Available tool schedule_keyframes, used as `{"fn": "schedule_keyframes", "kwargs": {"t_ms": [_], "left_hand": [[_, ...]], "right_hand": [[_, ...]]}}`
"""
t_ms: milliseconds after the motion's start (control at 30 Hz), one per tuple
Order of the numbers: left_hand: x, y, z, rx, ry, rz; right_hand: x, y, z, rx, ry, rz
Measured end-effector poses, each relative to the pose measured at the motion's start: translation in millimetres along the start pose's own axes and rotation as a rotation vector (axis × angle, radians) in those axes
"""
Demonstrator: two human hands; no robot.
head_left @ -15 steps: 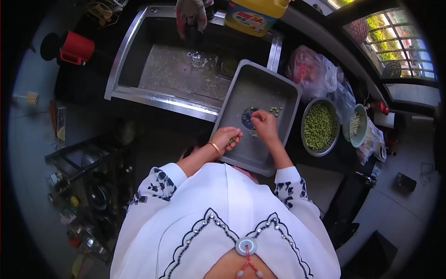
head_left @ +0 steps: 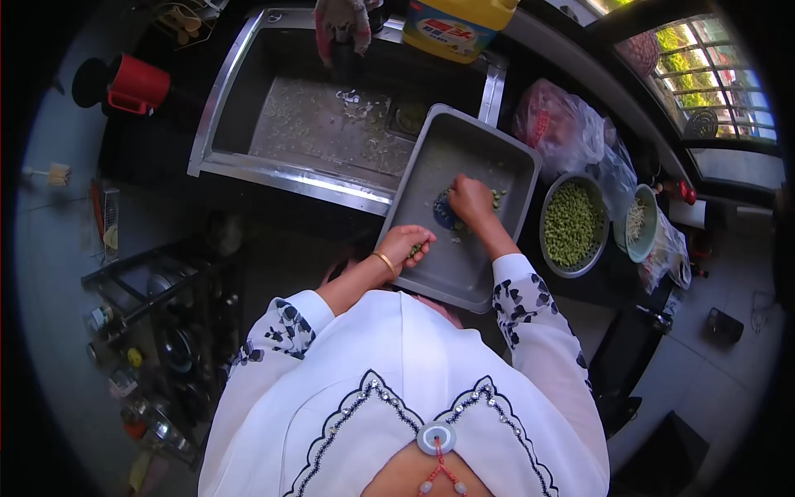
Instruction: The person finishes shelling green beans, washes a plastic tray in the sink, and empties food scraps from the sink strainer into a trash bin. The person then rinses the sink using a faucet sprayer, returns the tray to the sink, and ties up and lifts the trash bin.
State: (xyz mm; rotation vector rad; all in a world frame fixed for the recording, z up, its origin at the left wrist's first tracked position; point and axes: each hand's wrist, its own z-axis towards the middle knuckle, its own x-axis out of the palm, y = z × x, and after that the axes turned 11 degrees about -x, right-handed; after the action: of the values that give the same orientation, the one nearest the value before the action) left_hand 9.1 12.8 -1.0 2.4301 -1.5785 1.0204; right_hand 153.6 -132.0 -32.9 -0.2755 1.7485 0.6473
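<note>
My left hand (head_left: 406, 247) is closed around some small green beans (head_left: 416, 249) at the near left side of a grey rectangular tray (head_left: 431, 273). Over the middle of that tray, my right hand (head_left: 472, 201) has its fingers curled together; whatever they hold is hidden. Partly under my right hand lies a dark blue round thing (head_left: 445, 210) with a pattern, its kind unclear. A few loose green beans (head_left: 497, 198) lie on the tray floor, right of the hand.
A metal sink (head_left: 323, 124) with scraps on its bottom adjoins the tray's left side. To the right stand a colander of green pieces (head_left: 570, 225), a pale green bowl (head_left: 640, 228) and plastic bags (head_left: 563, 124). A yellow jug (head_left: 455, 29) and red mug (head_left: 139, 83) stand farther back.
My right hand has moved slightly up and away from me over the tray, its fingers now turned down. My left hand stays nearly where it was, still closed.
</note>
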Motion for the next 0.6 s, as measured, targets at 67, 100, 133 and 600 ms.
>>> {"fn": "schedule_keyframes", "kwargs": {"t_ms": [67,100,133,600], "left_hand": [[-0.6,1.2,0.6,0.007,0.002,-0.006],[-0.7,1.5,0.3,0.005,0.002,-0.005],[-1.1,1.5,-0.1,0.005,0.005,-0.013],[-0.6,-1.5,-1.0,-0.021,0.01,-0.013]], "right_hand": [[-3.2,0.5,-0.2,-0.023,0.019,0.043],[-7.1,2.8,-2.2,-0.021,0.018,0.044],[-10.9,5.5,-5.5,0.0,-0.017,0.14],[-42.3,13.2,-90.4,0.19,-0.112,0.624]]}}
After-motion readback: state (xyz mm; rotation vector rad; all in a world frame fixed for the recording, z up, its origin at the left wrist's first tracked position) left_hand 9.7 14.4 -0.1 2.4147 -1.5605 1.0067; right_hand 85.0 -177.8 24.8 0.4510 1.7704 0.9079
